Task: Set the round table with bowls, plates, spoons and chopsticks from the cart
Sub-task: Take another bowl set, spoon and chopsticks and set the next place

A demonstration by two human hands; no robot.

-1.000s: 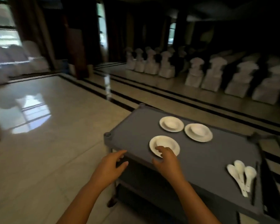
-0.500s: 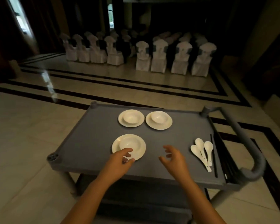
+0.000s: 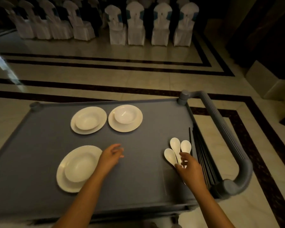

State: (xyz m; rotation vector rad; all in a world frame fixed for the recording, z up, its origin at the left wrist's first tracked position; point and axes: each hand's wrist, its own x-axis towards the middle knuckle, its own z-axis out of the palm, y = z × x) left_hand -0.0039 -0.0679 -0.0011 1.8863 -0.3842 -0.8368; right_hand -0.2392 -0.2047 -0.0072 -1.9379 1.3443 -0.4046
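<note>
Your right hand (image 3: 188,168) has moved from bare cart (image 3: 39,145) top onto the three glossy white spoons (image 3: 176,150), fingers spread, touching their handles; your left hand (image 3: 111,155) has left the nearest plate (image 3: 62,178), hovering open beside its rim.

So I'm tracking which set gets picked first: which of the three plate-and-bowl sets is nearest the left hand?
The near-left set, alone in the cart's front row; its plate rim lies right beside the left hand. The other two sets sit side by side at the far edge.
</note>
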